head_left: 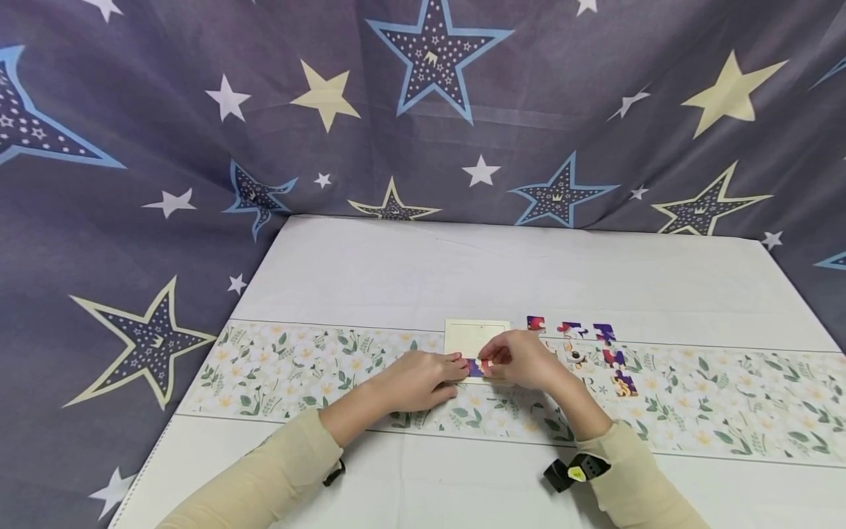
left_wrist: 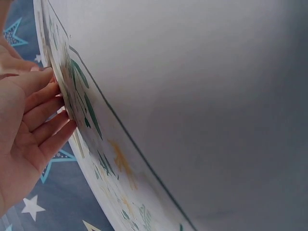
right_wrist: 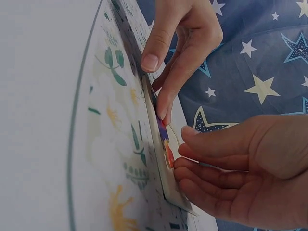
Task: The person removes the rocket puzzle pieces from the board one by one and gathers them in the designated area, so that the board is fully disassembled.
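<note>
A cream puzzle tray (head_left: 460,336) lies on the floral strip, with a row of purple and red jigsaw pieces (head_left: 474,367) along its near side. My left hand (head_left: 423,380) rests its fingertips on the left end of that row, thumb apart at the front. From the right, my right hand (head_left: 525,358) pinches a red-orange jigsaw piece (right_wrist: 168,153) at the row's right part; its thumb is partly hidden in the head view. In the right wrist view, the fingertips of both hands meet close over the tray (right_wrist: 156,132).
Several loose jigsaw pieces (head_left: 604,332) lie right of the tray, some partly behind my right hand. The floral strip (head_left: 291,371) crosses a white table (head_left: 370,272). A starry curtain (head_left: 264,44) hangs behind and at the sides. A black device (head_left: 562,475) sits at my right wrist.
</note>
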`<state>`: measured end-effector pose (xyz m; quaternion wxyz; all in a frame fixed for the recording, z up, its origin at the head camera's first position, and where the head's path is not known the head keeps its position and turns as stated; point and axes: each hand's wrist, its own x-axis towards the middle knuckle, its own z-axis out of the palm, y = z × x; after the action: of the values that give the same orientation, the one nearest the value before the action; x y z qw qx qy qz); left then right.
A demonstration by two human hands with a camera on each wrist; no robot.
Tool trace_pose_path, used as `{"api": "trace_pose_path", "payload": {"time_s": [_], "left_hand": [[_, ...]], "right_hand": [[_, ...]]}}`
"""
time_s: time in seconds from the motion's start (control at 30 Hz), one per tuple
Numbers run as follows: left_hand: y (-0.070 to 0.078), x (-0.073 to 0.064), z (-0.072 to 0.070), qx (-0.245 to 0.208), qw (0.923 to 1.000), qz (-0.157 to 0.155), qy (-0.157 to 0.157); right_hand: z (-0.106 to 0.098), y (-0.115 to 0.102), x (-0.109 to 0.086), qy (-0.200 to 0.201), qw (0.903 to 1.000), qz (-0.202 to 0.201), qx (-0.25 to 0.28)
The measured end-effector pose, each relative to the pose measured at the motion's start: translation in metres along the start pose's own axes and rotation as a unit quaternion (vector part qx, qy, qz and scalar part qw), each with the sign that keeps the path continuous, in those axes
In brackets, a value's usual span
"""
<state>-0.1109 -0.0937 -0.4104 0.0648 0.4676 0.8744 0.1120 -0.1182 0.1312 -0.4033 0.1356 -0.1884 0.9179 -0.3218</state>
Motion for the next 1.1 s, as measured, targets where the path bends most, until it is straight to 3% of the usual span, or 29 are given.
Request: {"api": "trace_pose_path", "payload": {"time_s": [0.37,1.1], "left_hand": [[-0.0011,0.0003,0.0002,-0.005,0.9999,-0.006,-0.007],[-0.0002,0.0009,-0.0002,0.004,1.0000,0.001,-0.004]], "right_hand": [[-0.0004,0.0060,0.0015,-0.009,0.9988,-0.025,0.042],[0.0082,0.0032,0.0062,0.015,0.9934,0.064,0.094]]}}
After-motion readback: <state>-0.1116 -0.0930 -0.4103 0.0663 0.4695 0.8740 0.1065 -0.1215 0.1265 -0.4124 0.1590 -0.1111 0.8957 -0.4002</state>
